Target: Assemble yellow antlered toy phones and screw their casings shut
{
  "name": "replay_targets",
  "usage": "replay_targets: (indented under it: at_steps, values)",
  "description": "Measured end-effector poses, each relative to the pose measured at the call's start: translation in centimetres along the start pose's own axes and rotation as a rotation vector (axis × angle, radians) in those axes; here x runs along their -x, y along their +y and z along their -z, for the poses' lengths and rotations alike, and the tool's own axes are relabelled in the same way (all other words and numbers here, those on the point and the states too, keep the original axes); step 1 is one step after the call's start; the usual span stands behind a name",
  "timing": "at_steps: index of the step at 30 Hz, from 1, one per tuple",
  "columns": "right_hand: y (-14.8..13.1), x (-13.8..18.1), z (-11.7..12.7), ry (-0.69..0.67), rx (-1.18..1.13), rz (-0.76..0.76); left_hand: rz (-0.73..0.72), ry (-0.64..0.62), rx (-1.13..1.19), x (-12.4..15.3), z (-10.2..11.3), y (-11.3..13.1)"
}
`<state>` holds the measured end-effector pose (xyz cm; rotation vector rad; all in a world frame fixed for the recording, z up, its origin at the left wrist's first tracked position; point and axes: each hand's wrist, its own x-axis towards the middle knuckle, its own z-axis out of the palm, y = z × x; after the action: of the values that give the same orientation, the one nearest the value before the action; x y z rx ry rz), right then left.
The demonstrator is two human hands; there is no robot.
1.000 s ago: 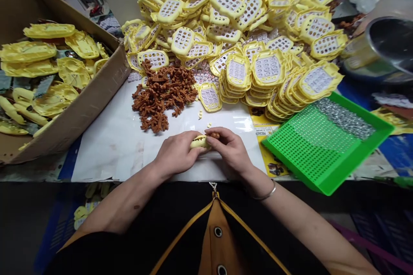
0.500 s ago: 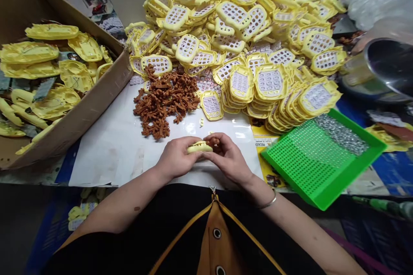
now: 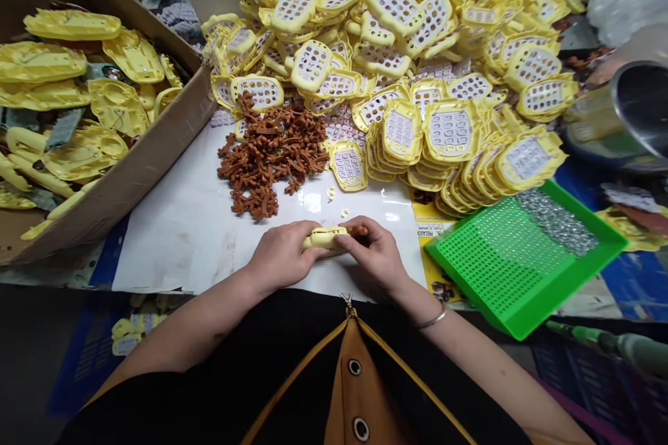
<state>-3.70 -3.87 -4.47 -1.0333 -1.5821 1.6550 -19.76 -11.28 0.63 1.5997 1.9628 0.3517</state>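
Close to the table's near edge, my left hand point(image 3: 279, 255) is closed around the left end of a yellow toy phone casing point(image 3: 323, 239). My right hand point(image 3: 380, 259) pinches the casing's other end, thumb on the near side. A brown plastic piece point(image 3: 357, 230) sticks out at that end, against my right fingers; whether it is fixed to the casing I cannot tell. Beyond my hands lies a heap of similar brown pieces point(image 3: 276, 153). One yellow keypad front point(image 3: 348, 167) rests flat beside the heap, with tiny pale bits point(image 3: 345, 213) in front of it.
At left stands a cardboard box point(image 3: 151, 153) of yellow casings. Stacked yellow fronts point(image 3: 451, 132) and a big pile of them point(image 3: 394, 7) fill the back. To the right are a green basket point(image 3: 501, 264) with small metal screws point(image 3: 558, 222) and a metal pot point(image 3: 595, 125).
My right thumb has moved up onto the casing's near side, and more of the brown piece shows at its right end. The view has shifted slightly; both hands still hold the casing.
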Motion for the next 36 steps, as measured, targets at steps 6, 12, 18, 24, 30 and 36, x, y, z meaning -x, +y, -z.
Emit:
replay_targets:
  at_steps: [6, 12, 18, 24, 30, 36]
  values:
    - [0.2, -0.3, -0.6, 0.092, 0.061, 0.076, -0.06, 0.141, -0.02, 0.1, -1.5, -0.1]
    - [0.5, -1.2, 0.0, 0.022, 0.155, 0.102, -0.017, 0.122, 0.189, -0.6, -1.5, -1.0]
    - [-1.2, -1.3, 1.1, -0.093, 0.594, 0.525, -0.099, 0.169, 0.237, -0.3, -1.3, -1.2]
    - [-0.9, -0.7, 0.0, -0.035, 0.603, 0.598, -0.179, 0.237, 0.129, -0.4, -2.1, -1.2]
    - [-0.5, -0.4, 1.0, -0.069, 0.567, 0.565, -0.091, 0.098, 0.343, -0.1, -1.3, -2.5]
    - [-2.2, -0.1, 0.9, -0.079, 0.993, 0.716, -0.029, 0.064, 0.264, 0.9, -0.6, -2.3]
